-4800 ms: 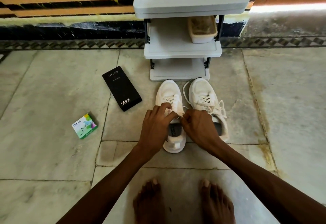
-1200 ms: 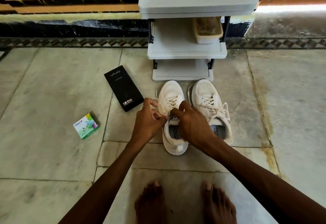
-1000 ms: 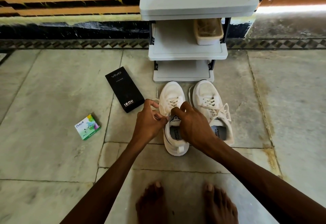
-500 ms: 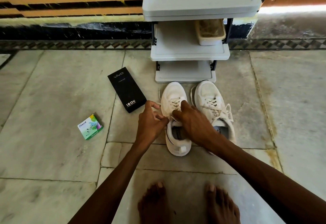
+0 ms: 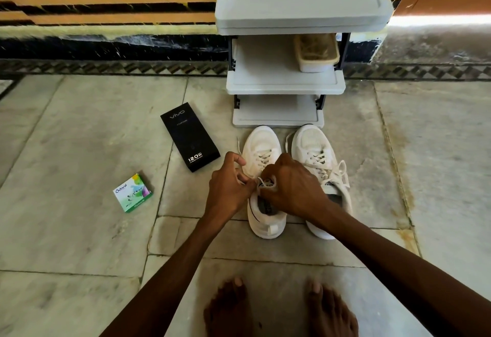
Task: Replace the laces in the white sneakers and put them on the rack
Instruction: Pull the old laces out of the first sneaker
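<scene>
Fingers (image 5: 234,156) curled tight around lace (image 5: 259,179)

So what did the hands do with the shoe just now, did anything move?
The left hand slid from the tongue to the left side of the left sneaker, pinching its lace and drawing it out. The right hand stayed at the tongue, gripping the lace. The right sneaker, rack, black box and green box kept their places.
</scene>
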Available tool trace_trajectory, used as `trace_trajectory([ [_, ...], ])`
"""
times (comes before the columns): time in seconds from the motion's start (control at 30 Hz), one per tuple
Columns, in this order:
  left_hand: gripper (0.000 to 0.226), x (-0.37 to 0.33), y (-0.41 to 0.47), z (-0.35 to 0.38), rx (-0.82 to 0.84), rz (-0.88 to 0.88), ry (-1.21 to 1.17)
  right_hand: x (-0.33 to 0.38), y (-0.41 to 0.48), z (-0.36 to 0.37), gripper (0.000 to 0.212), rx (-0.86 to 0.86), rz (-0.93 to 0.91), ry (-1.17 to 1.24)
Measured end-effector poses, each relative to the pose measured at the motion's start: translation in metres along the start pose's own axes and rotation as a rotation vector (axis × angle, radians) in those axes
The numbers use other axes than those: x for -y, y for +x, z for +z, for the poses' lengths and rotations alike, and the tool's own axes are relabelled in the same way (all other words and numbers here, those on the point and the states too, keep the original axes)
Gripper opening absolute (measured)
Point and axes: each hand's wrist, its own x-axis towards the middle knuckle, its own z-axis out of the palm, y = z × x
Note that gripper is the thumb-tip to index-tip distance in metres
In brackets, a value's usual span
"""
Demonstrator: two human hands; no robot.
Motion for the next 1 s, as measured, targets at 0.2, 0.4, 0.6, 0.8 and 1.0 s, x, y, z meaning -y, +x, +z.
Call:
trace_trajectory([
  [0.2,0.04,0.006,0.0,-0.005,0.073,0.0,-0.107,-0.003,0.012,0.005,0.021,-0.137,-0.083,-0.001],
  [0.4,0.041,0.002,-0.002,-0.002,0.06,-0.003,-0.094,-0.001,0.023,0.006,0.03,-0.021,-0.17,-0.114],
  [0.6,0.04,0.0,-0.005,0.001,-0.045,0.045,0.057,-0.014,0.01,-0.034,0.021,0.519,-0.457,-0.16],
  [0.8,0.039,0.0,-0.006,0.001,-0.039,-0.002,0.018,-0.027,0.018,-0.041,0.016,0.421,-0.267,-0.199],
  [1.0,0.042,0.0,-0.003,-0.001,0.028,0.0,0.0,-0.007,0.019,-0.011,0.021,0.046,-0.178,-0.066],
])
